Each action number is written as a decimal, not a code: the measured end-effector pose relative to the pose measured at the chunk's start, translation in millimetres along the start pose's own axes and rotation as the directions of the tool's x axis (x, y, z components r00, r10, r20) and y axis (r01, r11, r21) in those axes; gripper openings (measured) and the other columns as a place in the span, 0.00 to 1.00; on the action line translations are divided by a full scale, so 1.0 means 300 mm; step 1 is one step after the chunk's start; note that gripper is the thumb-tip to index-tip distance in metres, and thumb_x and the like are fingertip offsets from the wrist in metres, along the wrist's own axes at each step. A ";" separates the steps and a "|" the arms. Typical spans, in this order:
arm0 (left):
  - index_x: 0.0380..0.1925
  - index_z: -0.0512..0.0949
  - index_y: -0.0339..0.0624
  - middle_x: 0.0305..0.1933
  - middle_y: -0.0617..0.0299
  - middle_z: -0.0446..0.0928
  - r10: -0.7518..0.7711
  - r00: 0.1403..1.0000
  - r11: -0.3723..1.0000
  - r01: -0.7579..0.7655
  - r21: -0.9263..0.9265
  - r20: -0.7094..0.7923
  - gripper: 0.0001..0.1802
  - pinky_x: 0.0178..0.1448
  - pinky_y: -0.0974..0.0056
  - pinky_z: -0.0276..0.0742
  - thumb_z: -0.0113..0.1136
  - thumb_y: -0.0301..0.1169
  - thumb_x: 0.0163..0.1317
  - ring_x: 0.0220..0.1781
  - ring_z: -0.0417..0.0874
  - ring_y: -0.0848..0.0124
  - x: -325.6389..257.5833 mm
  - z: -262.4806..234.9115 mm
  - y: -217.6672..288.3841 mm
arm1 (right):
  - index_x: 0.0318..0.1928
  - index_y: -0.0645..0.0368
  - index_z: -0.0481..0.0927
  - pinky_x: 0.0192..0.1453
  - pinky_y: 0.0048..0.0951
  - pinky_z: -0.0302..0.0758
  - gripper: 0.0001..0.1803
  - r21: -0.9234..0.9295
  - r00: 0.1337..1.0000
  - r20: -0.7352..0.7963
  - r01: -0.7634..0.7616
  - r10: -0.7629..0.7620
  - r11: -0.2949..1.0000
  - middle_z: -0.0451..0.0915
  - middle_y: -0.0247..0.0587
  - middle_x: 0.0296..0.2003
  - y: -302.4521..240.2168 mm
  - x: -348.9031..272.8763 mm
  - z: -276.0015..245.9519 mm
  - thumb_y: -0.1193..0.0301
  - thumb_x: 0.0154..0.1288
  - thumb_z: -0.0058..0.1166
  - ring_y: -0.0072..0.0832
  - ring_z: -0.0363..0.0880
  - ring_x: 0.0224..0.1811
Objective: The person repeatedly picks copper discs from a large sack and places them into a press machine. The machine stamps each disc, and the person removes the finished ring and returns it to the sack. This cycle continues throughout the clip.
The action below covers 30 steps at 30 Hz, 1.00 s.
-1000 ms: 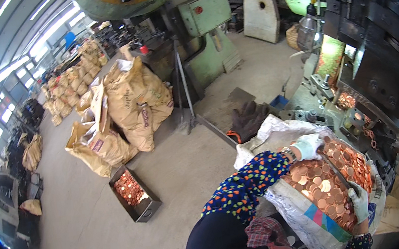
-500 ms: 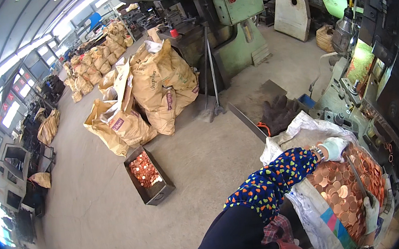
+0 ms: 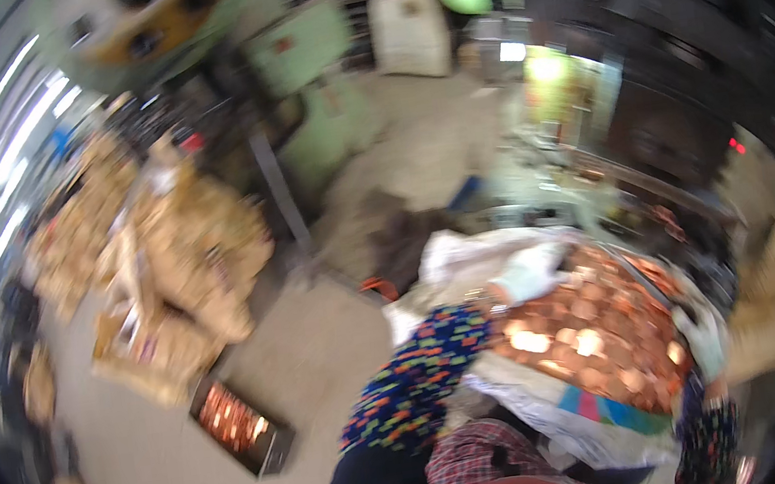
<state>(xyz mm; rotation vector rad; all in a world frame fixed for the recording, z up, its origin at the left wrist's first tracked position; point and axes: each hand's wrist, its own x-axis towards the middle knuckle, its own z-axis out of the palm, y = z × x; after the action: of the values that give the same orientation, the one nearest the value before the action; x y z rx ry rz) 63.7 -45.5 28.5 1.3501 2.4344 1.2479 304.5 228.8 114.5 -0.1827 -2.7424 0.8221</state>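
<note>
An open white woven sack [image 3: 571, 409] stands in front of me, filled with round copper discs [image 3: 579, 324]. My left hand [image 3: 533, 272], in a white glove, lies over the far left part of the discs beside the sack's folded rim. Motion smears its fingers. My right hand [image 3: 704, 337], also gloved, is at the sack's right side. It grips the near end of a thin metal strip [image 3: 642, 275] that slants across the discs; blur hides its exact shape.
On the floor to the left is a dark metal box [image 3: 278, 449] with more copper discs. Bulging tan sacks [image 3: 197, 247] stand behind it. A green machine [image 3: 323, 123] rises beyond, and machinery [image 3: 548, 123] stands behind my sack. Tan bags [image 3: 771, 329] are at the right.
My view has swung to the right, so the sack and both hands now sit further left in the picture. Tan bags have come into sight at the right. The picture has blurred.
</note>
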 end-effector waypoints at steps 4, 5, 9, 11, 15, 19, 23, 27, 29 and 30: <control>0.37 0.77 0.39 0.36 0.52 0.80 -0.031 1.000 0.997 0.031 -0.064 0.004 0.18 0.42 0.60 0.76 0.63 0.42 0.57 0.36 0.82 0.61 0.037 -0.050 0.081 | 0.54 0.62 0.76 0.44 0.32 0.74 0.21 0.194 0.984 0.034 -0.176 0.172 0.965 0.82 0.49 0.40 0.062 0.095 -0.085 0.62 0.64 0.50 0.34 0.80 0.37; 0.37 0.77 0.38 0.34 0.53 0.80 -0.057 0.998 0.989 0.060 -0.134 0.022 0.16 0.39 0.63 0.77 0.63 0.40 0.57 0.33 0.82 0.65 0.041 -0.058 0.104 | 0.53 0.61 0.77 0.41 0.33 0.74 0.21 0.117 0.996 -0.031 -0.078 0.082 0.990 0.82 0.50 0.38 0.085 0.114 -0.098 0.61 0.65 0.50 0.35 0.81 0.37; 0.39 0.76 0.39 0.31 0.65 0.79 -0.246 0.961 0.849 0.276 -0.450 0.125 0.10 0.36 0.71 0.78 0.63 0.28 0.59 0.29 0.79 0.78 0.124 -0.086 0.143 | 0.55 0.51 0.75 0.47 0.38 0.73 0.21 -0.269 0.998 -0.065 -0.020 0.003 0.963 0.81 0.47 0.41 0.131 0.213 -0.124 0.55 0.68 0.43 0.39 0.78 0.45; 0.37 0.76 0.37 0.31 0.65 0.79 -0.279 0.957 0.875 0.285 -0.392 0.073 0.09 0.36 0.71 0.77 0.63 0.27 0.59 0.30 0.78 0.78 0.204 -0.090 0.132 | 0.58 0.46 0.72 0.48 0.34 0.73 0.20 -0.475 0.994 -0.082 0.019 -0.065 0.880 0.81 0.42 0.40 0.131 0.281 -0.108 0.56 0.70 0.40 0.36 0.79 0.45; 0.37 0.76 0.37 0.31 0.64 0.79 -0.168 0.984 0.823 0.106 -0.559 -0.060 0.08 0.38 0.71 0.78 0.62 0.27 0.59 0.31 0.78 0.78 0.309 -0.052 0.097 | 0.55 0.46 0.73 0.39 0.33 0.75 0.18 -0.652 0.995 -0.067 0.010 -0.071 0.758 0.81 0.37 0.38 0.137 0.367 -0.072 0.59 0.69 0.42 0.32 0.81 0.38; 0.37 0.76 0.37 0.28 0.64 0.79 -0.325 0.945 0.772 0.251 -0.584 -0.023 0.08 0.32 0.73 0.76 0.63 0.27 0.59 0.27 0.79 0.79 0.418 0.009 0.060 | 0.55 0.46 0.74 0.39 0.33 0.76 0.17 -0.678 0.993 -0.109 -0.035 -0.053 0.734 0.81 0.38 0.37 0.179 0.404 -0.072 0.59 0.69 0.42 0.32 0.81 0.38; 0.34 0.78 0.38 0.28 0.63 0.80 -0.311 0.936 0.847 0.194 -0.495 -0.165 0.13 0.34 0.69 0.76 0.68 0.35 0.55 0.30 0.81 0.77 0.503 0.074 0.063 | 0.56 0.46 0.73 0.43 0.37 0.75 0.18 -0.584 0.979 -0.192 -0.060 -0.065 0.810 0.81 0.42 0.39 0.211 0.387 -0.101 0.58 0.70 0.41 0.36 0.80 0.40; 0.36 0.82 0.36 0.32 0.47 0.82 -0.208 0.898 0.928 0.306 0.213 -0.387 0.26 0.39 0.58 0.79 0.63 0.52 0.54 0.32 0.84 0.54 0.600 0.148 0.070 | 0.56 0.48 0.74 0.45 0.40 0.73 0.19 -0.342 0.992 -0.130 -0.049 0.005 0.938 0.81 0.48 0.38 0.208 0.334 -0.111 0.58 0.68 0.44 0.42 0.79 0.42; 0.33 0.84 0.41 0.30 0.48 0.81 -0.214 0.931 0.907 0.301 0.294 -0.296 0.25 0.40 0.56 0.79 0.61 0.54 0.54 0.34 0.83 0.53 0.645 0.160 0.058 | 0.55 0.50 0.75 0.45 0.40 0.73 0.20 -0.251 0.994 -0.064 -0.097 0.084 0.963 0.81 0.50 0.37 0.203 0.319 -0.111 0.57 0.68 0.44 0.44 0.78 0.42; 0.32 0.84 0.42 0.29 0.48 0.81 -0.194 0.934 0.889 0.297 0.348 -0.300 0.24 0.40 0.56 0.79 0.60 0.53 0.54 0.33 0.83 0.53 0.655 0.168 0.054 | 0.55 0.51 0.75 0.45 0.40 0.72 0.21 -0.223 0.993 -0.043 -0.115 0.108 0.968 0.81 0.51 0.37 0.201 0.309 -0.114 0.56 0.68 0.44 0.45 0.78 0.42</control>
<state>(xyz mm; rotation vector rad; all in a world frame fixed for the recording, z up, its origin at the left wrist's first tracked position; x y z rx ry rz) -22.4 135.6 63.0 0.9385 3.0484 0.9619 228.5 314.8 129.1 -0.3943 -2.8122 0.5271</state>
